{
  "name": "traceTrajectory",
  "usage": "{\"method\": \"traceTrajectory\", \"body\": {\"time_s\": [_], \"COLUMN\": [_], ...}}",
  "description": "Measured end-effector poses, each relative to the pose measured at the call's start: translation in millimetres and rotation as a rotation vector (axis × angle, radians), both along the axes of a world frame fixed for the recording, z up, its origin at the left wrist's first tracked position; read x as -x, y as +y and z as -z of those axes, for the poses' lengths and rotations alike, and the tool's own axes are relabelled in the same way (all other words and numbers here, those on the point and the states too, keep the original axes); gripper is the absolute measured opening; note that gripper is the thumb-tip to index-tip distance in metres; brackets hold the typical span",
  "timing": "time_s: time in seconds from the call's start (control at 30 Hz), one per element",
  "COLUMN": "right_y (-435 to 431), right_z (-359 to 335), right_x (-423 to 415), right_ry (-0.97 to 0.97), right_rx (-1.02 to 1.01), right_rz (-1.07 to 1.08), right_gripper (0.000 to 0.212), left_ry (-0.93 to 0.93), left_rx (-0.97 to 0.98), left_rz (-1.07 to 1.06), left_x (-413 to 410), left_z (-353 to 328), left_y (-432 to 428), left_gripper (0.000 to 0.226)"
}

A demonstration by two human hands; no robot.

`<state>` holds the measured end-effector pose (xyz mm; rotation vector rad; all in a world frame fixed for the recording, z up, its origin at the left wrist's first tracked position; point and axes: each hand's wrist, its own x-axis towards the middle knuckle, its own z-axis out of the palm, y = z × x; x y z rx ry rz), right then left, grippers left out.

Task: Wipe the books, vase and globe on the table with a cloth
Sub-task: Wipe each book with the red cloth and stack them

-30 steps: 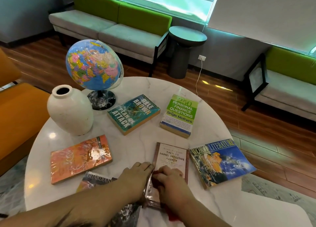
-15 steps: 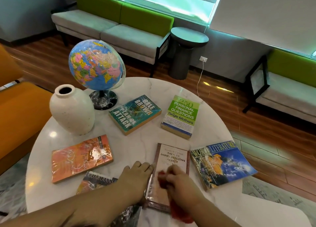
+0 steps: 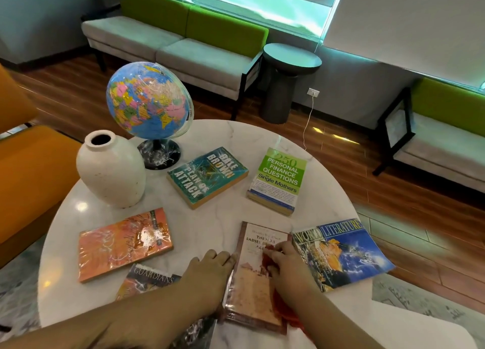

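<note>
As red cloth (image 3: 265, 260) presses it, tan plastic-wrapped book (image 3: 249, 293)

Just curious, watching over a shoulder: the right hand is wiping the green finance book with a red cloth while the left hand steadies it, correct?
Not the green finance book; that one lies apart, farther back. The head view shows the right hand holding the red cloth on the brown detective-agency book nearest the person, while the left hand steadies its edge.
</note>
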<state>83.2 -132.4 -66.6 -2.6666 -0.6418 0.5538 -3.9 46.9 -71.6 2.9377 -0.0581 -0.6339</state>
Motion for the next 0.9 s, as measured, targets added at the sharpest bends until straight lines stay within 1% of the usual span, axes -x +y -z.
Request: {"method": "traceTrajectory", "body": {"time_s": [0.07,0.13,0.2,0.27,0.37,0.43,0.5,0.57,0.67,0.73,0.8,0.9], "right_y": [-5,-10,-8,-2,-3,-6,-3,3,3,0,3,8], "right_z": [2,-1,-4,-4,-5,-10,-11,-9,-5,-10,-11,-7], "right_x": [0,-10,-19,-17,-13,-22,-29,-28,-28,-37,-43,-38], "right_ry": [0.062,0.115,0.053,0.001,0.052,0.099,0.053,-0.004,0.032,0.034,-0.011,-0.036], "right_rx": [-0.011,-0.034,-0.033,-0.001,0.009,-0.005,0.005,0.042,0.04,0.046,0.058,0.085], "right_rz": [-0.047,0.044,0.139,0.099,-0.045,0.017,0.112,0.091,-0.004,0.025,0.082,0.013], "right_gripper": [0.035,0.031,0.032,0.036,0.037,0.033,0.032,0.036,0.035,0.033,0.036,0.039], "left_ry": [0.013,0.017,0.009,-0.004,-0.004,-0.002,0.004,0.013,0.008,0.011,0.011,0.017], "left_rx": [0.0,-0.003,-0.01,-0.011,-0.002,0.001,-0.004,-0.002,0.01,0.024,0.025,0.028], "left_rz": [0.002,0.0,0.001,-0.001,-0.008,-0.002,0.0,-0.002,0.007,0.014,0.018,0.025], "left_x": [0,-1,-1,-1,0,-1,-1,-2,-2,-2,-2,-3], "left_z": [-1,-4,-5,-3,-2,-3,-3,-3,-7,-9,-10,-13], "left_y": [0,0,-1,-2,-1,0,-1,-1,0,0,0,-1], "left_gripper": [0.104,0.102,0.098,0.096,0.097,0.099,0.102,0.103,0.1,0.099,0.098,0.099]}}
